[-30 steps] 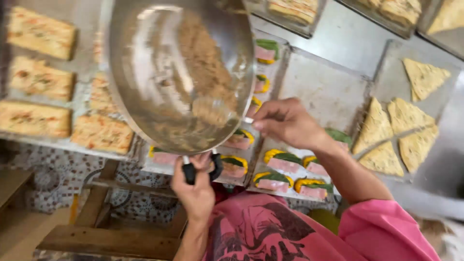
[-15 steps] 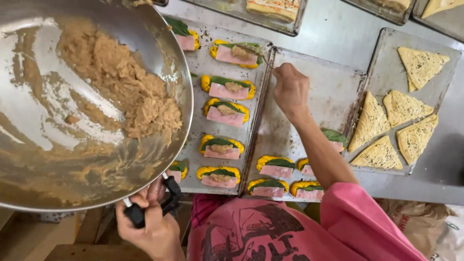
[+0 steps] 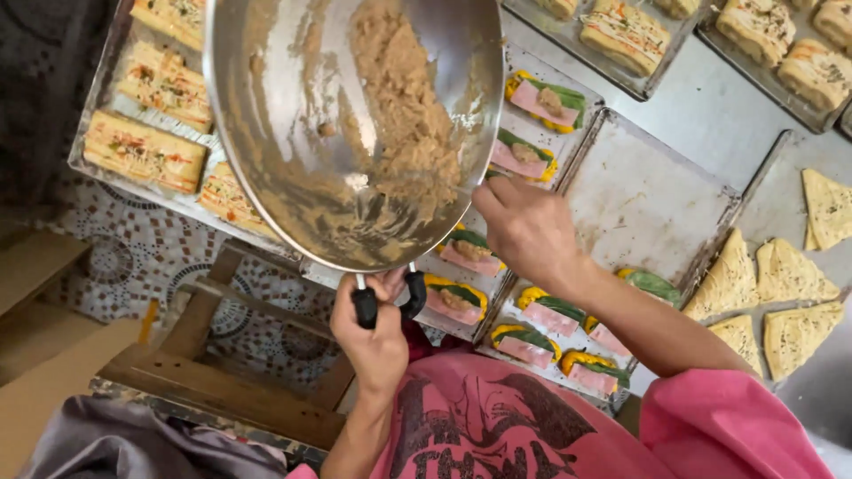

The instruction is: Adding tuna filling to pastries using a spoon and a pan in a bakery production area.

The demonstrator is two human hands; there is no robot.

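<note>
- Left hand clenched on the pan handle — tilted, its filling might slide out.
- Right hand — grip hidden, over sandwiches.

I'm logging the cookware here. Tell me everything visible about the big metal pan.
The metal pan is a round, shiny, wok-like bowl, tilted toward the camera above the trays. A tan crumbly paste clings to its inside, with smears around it. Its wire handle with black ends is gripped by the left hand. The right hand is by its rim.
</note>
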